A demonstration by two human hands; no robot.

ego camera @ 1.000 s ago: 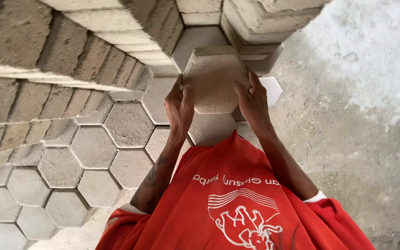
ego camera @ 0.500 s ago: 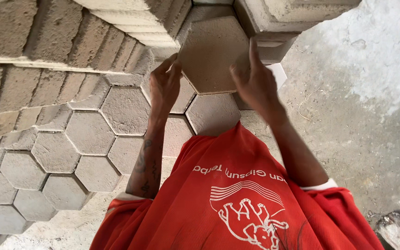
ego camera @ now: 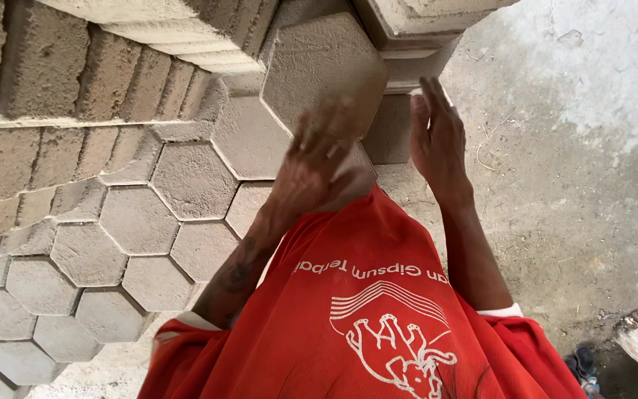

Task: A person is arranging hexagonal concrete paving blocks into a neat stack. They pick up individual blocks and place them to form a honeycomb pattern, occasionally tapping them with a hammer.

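Your left hand point(ego camera: 319, 159) and right hand point(ego camera: 437, 140) sit open-fingered beside the hexagonal paver point(ego camera: 324, 70), propped among the stacked pavers point(ego camera: 75, 66). Grip empty: placing looks done; next, steady it flush.

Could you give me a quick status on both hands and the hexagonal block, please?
Left hand blurred, fingers spread, at the hexagonal block. Right hand open, flat by its right edge. Block up against the stacked pavers. Nothing between.

Both hands off paver point(ego camera: 324, 68); left hand point(ego camera: 317, 164) dropped lower, blurred; right hand point(ego camera: 437, 140) open, just right of it.
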